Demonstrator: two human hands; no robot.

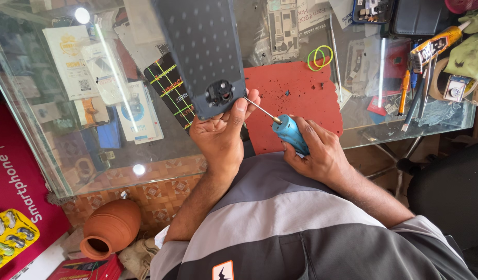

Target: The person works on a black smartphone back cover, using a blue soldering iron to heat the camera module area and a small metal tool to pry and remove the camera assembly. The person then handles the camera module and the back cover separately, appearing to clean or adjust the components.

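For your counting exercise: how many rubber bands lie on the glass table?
2: a green rubber band and a yellow rubber band, overlapping beside the red mat. More may be hidden among the clutter.

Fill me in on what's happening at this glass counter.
A person's left hand holds a dark phone back panel upright above the glass counter. The right hand grips a blue-handled screwdriver, its tip by the panel's lower edge near the camera cutout. A red mat lies beneath.
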